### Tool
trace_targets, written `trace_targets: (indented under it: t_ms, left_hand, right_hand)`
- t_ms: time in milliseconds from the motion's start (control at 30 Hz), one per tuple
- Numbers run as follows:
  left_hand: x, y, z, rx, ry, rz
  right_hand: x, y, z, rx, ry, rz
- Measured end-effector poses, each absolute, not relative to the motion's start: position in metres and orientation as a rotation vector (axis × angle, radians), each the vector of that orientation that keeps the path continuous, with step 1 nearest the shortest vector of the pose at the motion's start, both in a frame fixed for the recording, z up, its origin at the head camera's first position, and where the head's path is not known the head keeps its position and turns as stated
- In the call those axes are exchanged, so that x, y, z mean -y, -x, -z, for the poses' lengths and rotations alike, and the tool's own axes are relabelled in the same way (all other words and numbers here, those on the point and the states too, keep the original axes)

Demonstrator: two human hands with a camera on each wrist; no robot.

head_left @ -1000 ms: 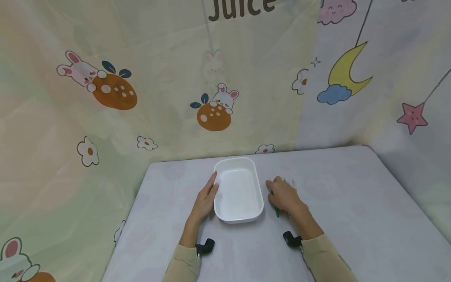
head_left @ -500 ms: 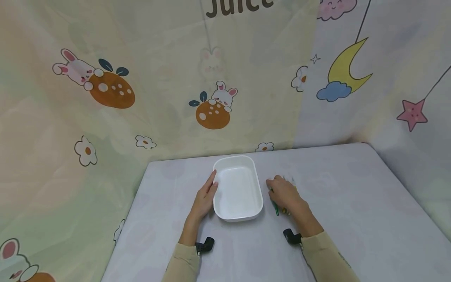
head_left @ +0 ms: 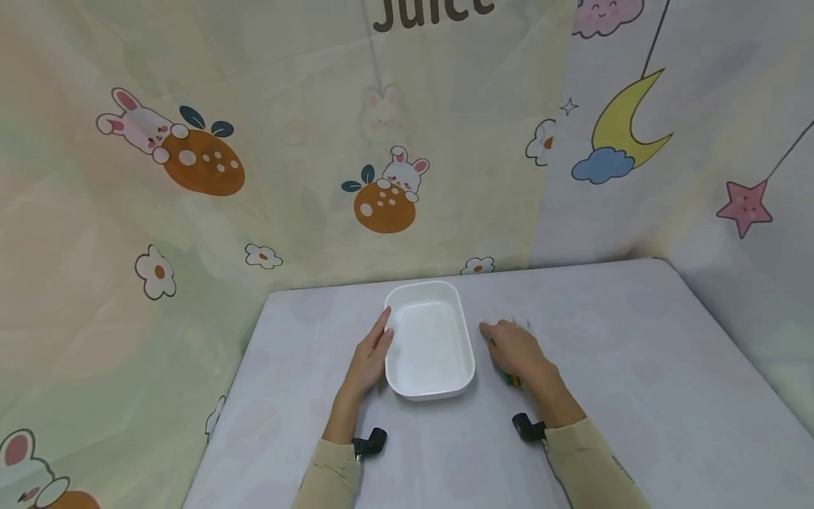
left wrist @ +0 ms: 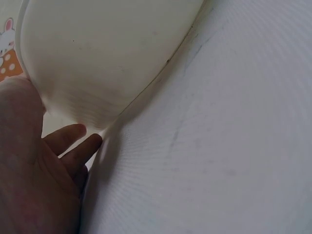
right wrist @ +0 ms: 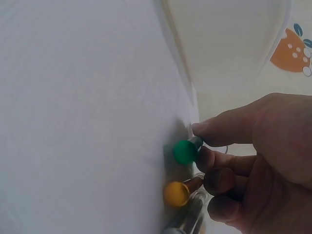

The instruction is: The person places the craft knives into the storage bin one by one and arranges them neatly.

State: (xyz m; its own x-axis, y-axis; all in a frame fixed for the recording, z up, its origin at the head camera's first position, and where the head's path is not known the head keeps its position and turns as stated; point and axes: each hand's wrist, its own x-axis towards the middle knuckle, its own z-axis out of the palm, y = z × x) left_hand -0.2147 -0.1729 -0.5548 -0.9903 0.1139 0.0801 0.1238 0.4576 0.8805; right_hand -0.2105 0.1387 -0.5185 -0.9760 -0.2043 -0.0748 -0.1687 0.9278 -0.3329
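Note:
A white tray (head_left: 429, 346) lies on the table, and the left hand (head_left: 367, 362) rests its fingers against the tray's left side. From the left wrist, that hand (left wrist: 44, 161) shows thumb near the rim and fingertips at the lower wall of the tray (left wrist: 107, 53). Right of the tray, the right hand (head_left: 516, 351) covers most of several thin sticks. The right wrist view has thumb and forefinger of this hand (right wrist: 258, 161) pinching a green-ended stick (right wrist: 185, 152). Beside it are an orange-ended stick (right wrist: 176, 194) and a greyish one (right wrist: 190, 217); their far parts are hidden.
The pale table (head_left: 636, 353) meets a printed cloth backdrop (head_left: 305, 177) at its far edge, with cloth on both sides too. A dark wrist device (head_left: 370, 443) sits at the left cuff, another (head_left: 528, 429) at the right.
The green stick's near end has shifted right, close beside the others, and the right hand has turned slightly with it. The left hand and tray stay in place; the head view tilted slightly.

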Motion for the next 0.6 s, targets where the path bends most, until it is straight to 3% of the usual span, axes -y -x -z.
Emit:
trace_targets:
  t_ms: [600]
  left_hand:
    - [0.174,0.218,0.560,2.681,0.202,1.611]
  right_hand:
    - [-0.155,0.216,0.510,-2.896,0.278,1.090]
